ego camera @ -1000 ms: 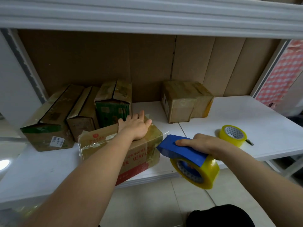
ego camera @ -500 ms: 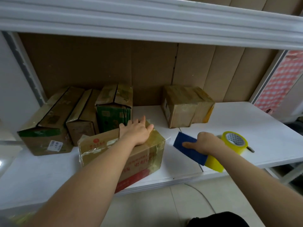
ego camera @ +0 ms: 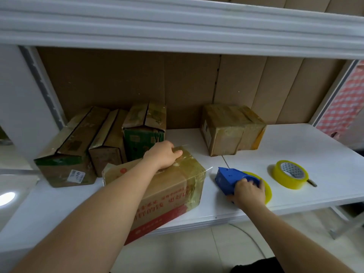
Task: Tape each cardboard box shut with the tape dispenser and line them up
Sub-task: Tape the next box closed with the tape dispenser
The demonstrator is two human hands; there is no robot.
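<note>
A cardboard box with red print [ego camera: 167,192] sits at the shelf's front edge, its top and right end covered in glossy tape. My left hand [ego camera: 162,155] rests on its top far edge, fingers curled over the corner. To the box's right, the blue tape dispenser [ego camera: 230,179] with its yellow roll lies flat on the white shelf [ego camera: 295,146]. My right hand [ego camera: 248,192] grips the dispenser from the near side. Three taped boxes [ego camera: 106,142] stand in a row at the back left, and one more box [ego camera: 230,129] stands at the back middle.
A spare yellow tape roll [ego camera: 289,174] lies to the right of the dispenser, with a small dark object sticking out beneath it. An upper shelf [ego camera: 177,26] overhangs the work area. Brown cardboard panels line the back. A red checked cloth [ego camera: 346,103] hangs far right.
My right hand carried the dispenser from off the shelf's front edge onto the shelf and laid it flat there. My left hand slid toward the box's far edge, fingers curling.
</note>
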